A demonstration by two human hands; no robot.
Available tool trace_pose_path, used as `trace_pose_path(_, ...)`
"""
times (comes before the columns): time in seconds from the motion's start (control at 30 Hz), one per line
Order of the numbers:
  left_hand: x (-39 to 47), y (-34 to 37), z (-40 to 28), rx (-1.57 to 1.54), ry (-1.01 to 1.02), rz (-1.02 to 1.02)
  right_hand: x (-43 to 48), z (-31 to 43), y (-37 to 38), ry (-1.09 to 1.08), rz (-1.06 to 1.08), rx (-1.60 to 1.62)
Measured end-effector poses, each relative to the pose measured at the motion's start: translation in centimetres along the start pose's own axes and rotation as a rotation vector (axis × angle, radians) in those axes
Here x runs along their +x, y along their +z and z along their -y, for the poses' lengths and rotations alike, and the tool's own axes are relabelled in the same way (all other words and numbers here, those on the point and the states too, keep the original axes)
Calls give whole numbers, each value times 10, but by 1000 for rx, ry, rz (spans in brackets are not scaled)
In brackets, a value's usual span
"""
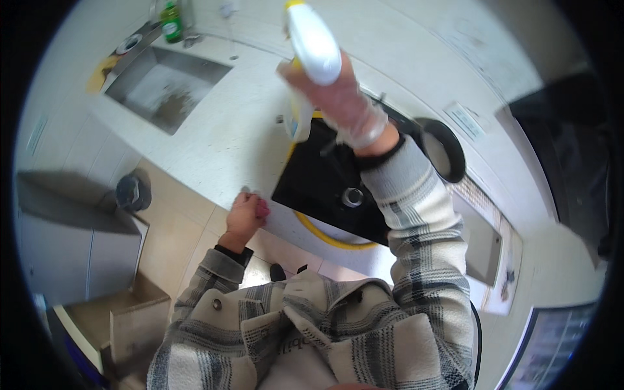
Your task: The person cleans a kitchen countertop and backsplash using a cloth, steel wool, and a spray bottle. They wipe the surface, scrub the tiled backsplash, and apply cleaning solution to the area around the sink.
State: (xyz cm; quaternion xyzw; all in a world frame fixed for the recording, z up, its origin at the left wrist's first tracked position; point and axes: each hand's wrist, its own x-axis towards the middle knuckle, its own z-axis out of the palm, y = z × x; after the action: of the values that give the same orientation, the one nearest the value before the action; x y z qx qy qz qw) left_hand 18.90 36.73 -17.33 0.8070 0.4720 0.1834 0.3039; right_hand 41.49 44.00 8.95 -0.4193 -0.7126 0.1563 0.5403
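My right hand, in a thin clear plastic glove, is raised above the counter. It grips a spray bottle with a white trigger head and a yellow nozzle tip; its pale body hangs partly hidden below the hand. Beneath that arm lies a black glass gas hob with a round burner and yellow edging. At the counter's front edge, my left hand is closed around a small pink cloth or sponge, mostly covered by the fingers.
A steel sink is set in the white counter, with a green bottle behind it. A dark frying pan stands beyond the hob. On the floor are a bin and an open cardboard box.
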Motion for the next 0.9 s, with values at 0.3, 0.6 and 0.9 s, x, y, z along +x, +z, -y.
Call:
trace_pose_path(0.3,2,-6,6,99,77,-103,-233,144,-131,420,-98,-240)
trace_pose_path(0.6,-76,55,-119,-180,126,667,-518,243,-224,956,-1094,-272)
trace_pose_path(0.9,-168,220,-337,-134,399,866,-731,341,-308,817,-1475,-112)
